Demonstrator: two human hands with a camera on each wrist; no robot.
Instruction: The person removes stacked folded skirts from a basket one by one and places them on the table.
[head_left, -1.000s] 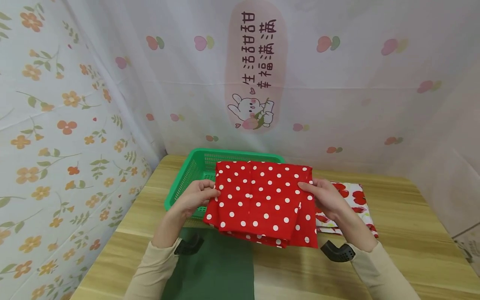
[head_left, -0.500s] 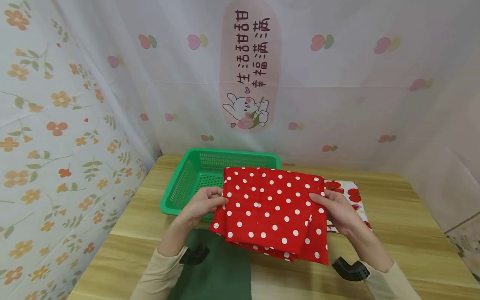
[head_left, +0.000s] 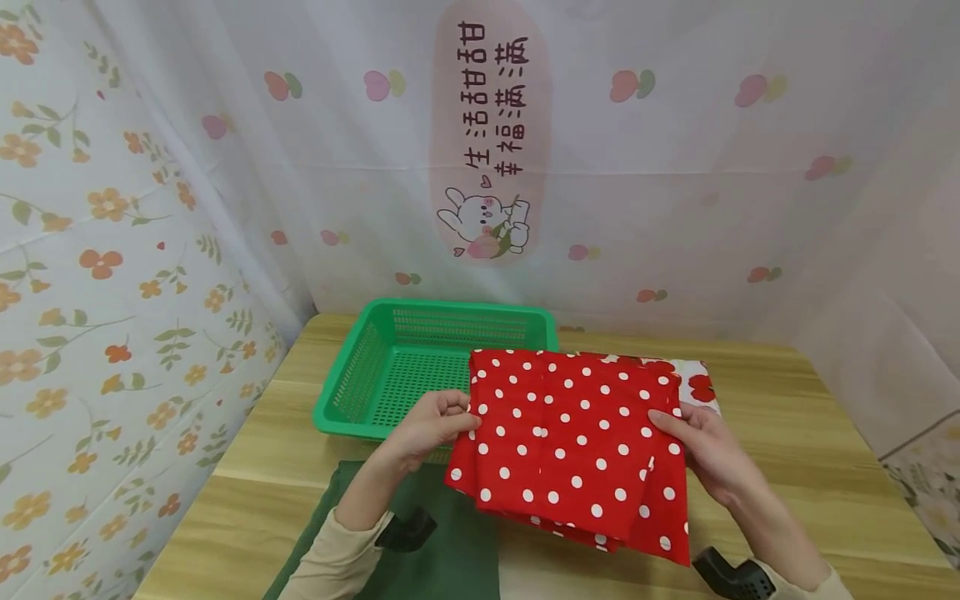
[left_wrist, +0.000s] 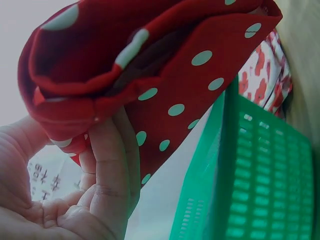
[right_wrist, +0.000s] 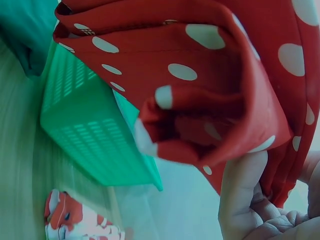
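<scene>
A folded red cloth with white dots (head_left: 573, 442) is held in the air above the wooden table (head_left: 787, 467), between both hands. My left hand (head_left: 435, 421) pinches its left edge, thumb on top and fingers (left_wrist: 107, 170) underneath. My right hand (head_left: 701, 450) grips its right edge, with fingers (right_wrist: 240, 200) curled under the layers. The cloth (left_wrist: 165, 65) shows several stacked folds (right_wrist: 210, 100) in the wrist views. It hangs just right of an empty green mesh basket (head_left: 420, 367).
A folded white cloth with red flowers (head_left: 697, 383) lies on the table behind the dotted cloth. A dark green cloth (head_left: 442, 550) lies at the front edge. Patterned curtains close the left, back and right sides.
Both hands have carried the dotted cloth rightward and toward me, off the basket's right part. It now covers more of the flowered cloth. The grips are unchanged.
</scene>
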